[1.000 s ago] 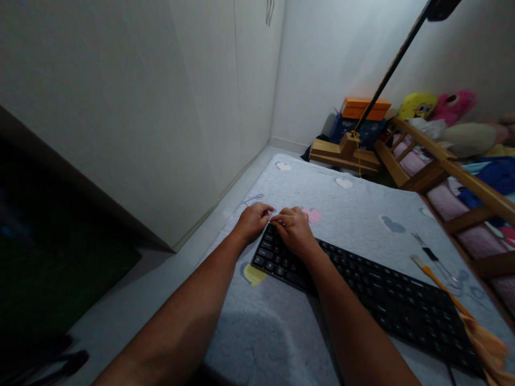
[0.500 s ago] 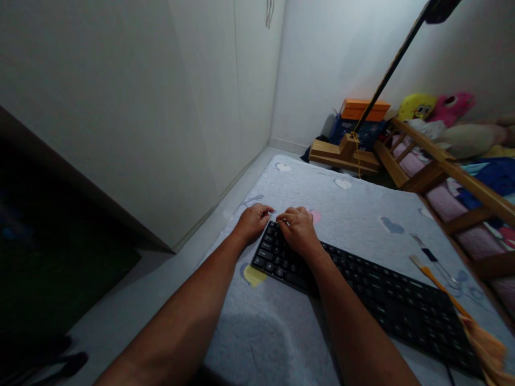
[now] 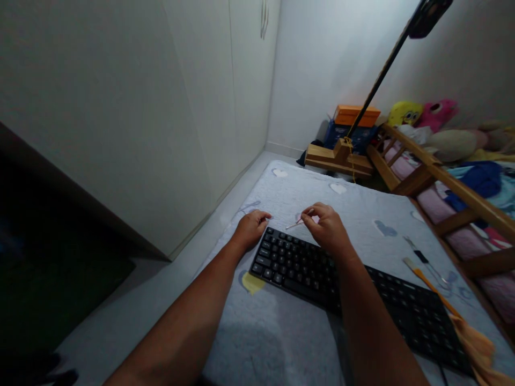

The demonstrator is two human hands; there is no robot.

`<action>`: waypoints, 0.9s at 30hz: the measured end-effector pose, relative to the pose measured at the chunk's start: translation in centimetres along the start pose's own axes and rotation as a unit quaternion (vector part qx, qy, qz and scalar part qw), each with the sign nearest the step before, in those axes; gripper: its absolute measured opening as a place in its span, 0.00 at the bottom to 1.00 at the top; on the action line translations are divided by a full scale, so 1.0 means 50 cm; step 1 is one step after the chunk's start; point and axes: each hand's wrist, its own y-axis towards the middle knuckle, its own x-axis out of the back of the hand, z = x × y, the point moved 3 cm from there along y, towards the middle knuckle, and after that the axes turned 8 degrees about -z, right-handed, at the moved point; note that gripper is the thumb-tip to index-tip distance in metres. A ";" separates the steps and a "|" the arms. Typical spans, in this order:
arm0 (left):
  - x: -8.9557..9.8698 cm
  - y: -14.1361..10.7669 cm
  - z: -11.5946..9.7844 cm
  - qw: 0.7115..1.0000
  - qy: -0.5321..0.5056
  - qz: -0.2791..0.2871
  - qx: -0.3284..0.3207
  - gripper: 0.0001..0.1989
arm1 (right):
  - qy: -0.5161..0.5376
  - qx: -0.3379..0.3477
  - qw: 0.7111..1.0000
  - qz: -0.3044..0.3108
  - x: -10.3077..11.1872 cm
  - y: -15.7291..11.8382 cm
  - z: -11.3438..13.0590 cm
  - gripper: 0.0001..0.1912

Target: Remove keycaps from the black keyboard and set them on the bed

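A black keyboard [image 3: 300, 262] lies at a slant on the pale blue cloth [image 3: 277, 332]. Beside its upper left corner rests my left hand [image 3: 251, 226], fingers curled together; whether anything is between them is too small to tell. Above the keyboard's top edge, my right hand [image 3: 324, 225] pinches a thin cotton swab [image 3: 293, 224], whose white tip points left. My right forearm covers the middle of the keyboard.
To the right lie an orange-handled brush [image 3: 426, 279], a tool with a black grip [image 3: 421, 256] and an orange cloth [image 3: 475, 340]. A wooden bed rail [image 3: 462, 187] borders the right; a pale cabinet [image 3: 193, 107] stands left. Behind is a wooden stand [image 3: 338, 155] with a pole.
My right hand has moved right, off the keyboard's upper left keys, bringing the swab into view. My left hand stays by the corner. The view has shifted slightly.
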 end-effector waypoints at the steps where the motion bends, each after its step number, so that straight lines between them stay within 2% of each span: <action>1: 0.000 0.000 0.000 1.000 0.000 0.000 0.000 0.14 | 0.010 -0.001 1.000 -0.011 0.010 0.002 -0.006 0.08; 4: 0.001 -0.001 -0.001 1.000 0.002 -0.001 0.001 0.14 | 0.034 -0.044 0.998 -0.012 0.024 0.002 -0.024 0.07; 8: 0.003 -0.001 -0.006 1.000 0.004 -0.001 0.006 0.14 | 0.029 -0.089 0.995 0.038 0.010 -0.001 -0.044 0.08; 18: 0.005 -0.001 -0.012 1.000 0.011 0.003 0.012 0.13 | -0.078 -0.057 0.986 0.137 -0.032 0.011 -0.105 0.11; 23: 0.003 -0.001 -0.010 1.000 0.012 0.008 0.009 0.14 | -0.209 0.011 0.965 0.157 -0.049 0.017 -0.099 0.12; 27: 0.001 0.000 -0.008 1.000 0.013 0.008 0.008 0.13 | -0.232 0.038 0.958 0.165 -0.070 0.023 -0.087 0.13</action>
